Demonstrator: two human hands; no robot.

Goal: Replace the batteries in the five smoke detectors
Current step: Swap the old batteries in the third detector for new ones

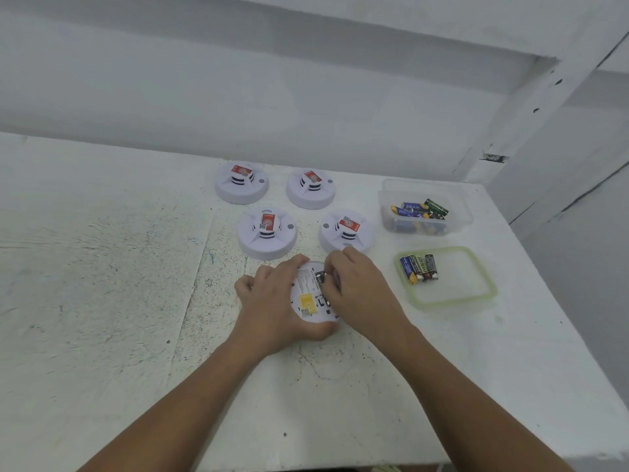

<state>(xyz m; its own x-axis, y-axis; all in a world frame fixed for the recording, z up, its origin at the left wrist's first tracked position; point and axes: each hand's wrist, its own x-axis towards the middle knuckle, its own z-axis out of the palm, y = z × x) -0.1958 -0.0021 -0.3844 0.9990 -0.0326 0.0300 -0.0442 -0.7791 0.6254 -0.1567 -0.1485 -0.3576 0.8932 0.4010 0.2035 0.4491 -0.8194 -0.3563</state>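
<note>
My left hand (272, 303) grips the flipped smoke detector (306, 289) around the middle of the surface, and my right hand (357, 291) pinches a battery (320, 276) in its slot. The other four detectors (267, 233) sit just behind, with the battery tub (456, 199) and lid (456, 298) by the right edge.

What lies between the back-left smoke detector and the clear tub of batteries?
The back-right smoke detector sits between them, touching neither, as the head view shows.

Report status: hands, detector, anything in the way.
Left hand grips upturned detector. Right hand pinches battery in its bay. Other four detectors sit behind, clear of the hands.
</note>
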